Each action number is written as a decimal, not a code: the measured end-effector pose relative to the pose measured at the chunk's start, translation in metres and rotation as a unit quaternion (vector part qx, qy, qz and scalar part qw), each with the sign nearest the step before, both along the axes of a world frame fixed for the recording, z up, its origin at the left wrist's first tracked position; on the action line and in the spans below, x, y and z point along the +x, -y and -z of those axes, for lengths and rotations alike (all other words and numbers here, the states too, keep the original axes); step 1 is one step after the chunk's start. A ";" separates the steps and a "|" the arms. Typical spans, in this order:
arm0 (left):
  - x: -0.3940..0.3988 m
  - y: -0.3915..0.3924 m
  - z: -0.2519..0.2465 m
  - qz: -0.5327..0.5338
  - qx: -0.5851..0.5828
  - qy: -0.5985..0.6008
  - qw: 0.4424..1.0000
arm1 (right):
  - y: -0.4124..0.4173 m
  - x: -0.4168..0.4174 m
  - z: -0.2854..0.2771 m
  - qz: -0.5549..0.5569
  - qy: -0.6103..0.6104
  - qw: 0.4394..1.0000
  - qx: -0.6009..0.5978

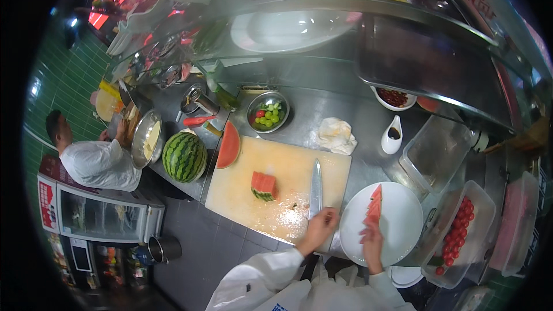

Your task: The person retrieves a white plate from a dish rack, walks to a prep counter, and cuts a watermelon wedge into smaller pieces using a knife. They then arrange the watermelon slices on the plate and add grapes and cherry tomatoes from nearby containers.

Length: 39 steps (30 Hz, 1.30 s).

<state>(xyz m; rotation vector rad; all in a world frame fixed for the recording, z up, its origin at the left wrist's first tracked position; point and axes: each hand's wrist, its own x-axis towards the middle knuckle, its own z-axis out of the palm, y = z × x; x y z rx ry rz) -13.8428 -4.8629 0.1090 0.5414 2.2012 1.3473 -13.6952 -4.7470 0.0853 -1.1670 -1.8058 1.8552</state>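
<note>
On a pale cutting board [285,151] lies a kitchen knife [316,185], its blade pointing away from me. My left hand [319,226] is over the knife's handle end, fingers curled; whether it grips the handle is hidden. Toward the board's left part sits a block of cut watermelon with rind [264,186], and a larger watermelon wedge [229,146] rests at the upper left corner. My right hand [372,242] is over a round white plate [402,224], its fingers at the near end of a row of thin watermelon triangles [375,201]. Whether they hold a slice is unclear.
A whole watermelon [184,157] is left of the board. Behind are a metal bowl of grapes [268,112], a crumpled cloth [337,135] and a white sauce jug [392,135]. Cherry tomatoes fill part of a plastic tub [479,224] at right. A co-worker [99,160] stands far left.
</note>
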 end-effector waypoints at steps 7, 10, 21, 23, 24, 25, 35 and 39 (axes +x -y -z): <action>-0.128 0.139 -0.037 -0.023 -0.101 -0.318 0.942 | 0.110 -0.197 -0.015 -0.289 0.070 0.943 0.147; -0.160 0.153 -0.038 0.064 -0.117 -0.368 0.920 | 0.132 -0.235 0.001 -0.305 0.147 0.928 0.156; -0.186 0.163 -0.010 0.152 -0.078 -0.383 0.908 | 0.147 -0.246 0.006 -0.210 0.132 0.968 0.020; -0.190 0.160 -0.010 0.154 -0.085 -0.371 0.912 | 0.148 -0.240 0.018 -0.174 0.080 0.969 0.159; -0.188 0.163 -0.011 0.155 -0.095 -0.361 0.914 | 0.153 -0.237 0.016 -0.193 0.109 0.959 0.179; -0.189 0.165 -0.011 0.151 -0.108 -0.363 0.913 | 0.153 -0.242 0.007 -0.210 0.133 0.947 0.204; -0.100 0.089 -0.055 0.008 0.012 -0.105 0.994 | 0.085 -0.152 -0.044 -0.052 -0.090 0.969 -0.226; -0.049 0.023 -0.010 0.086 0.023 0.043 0.995 | 0.033 -0.071 -0.030 0.015 -0.159 0.941 -0.299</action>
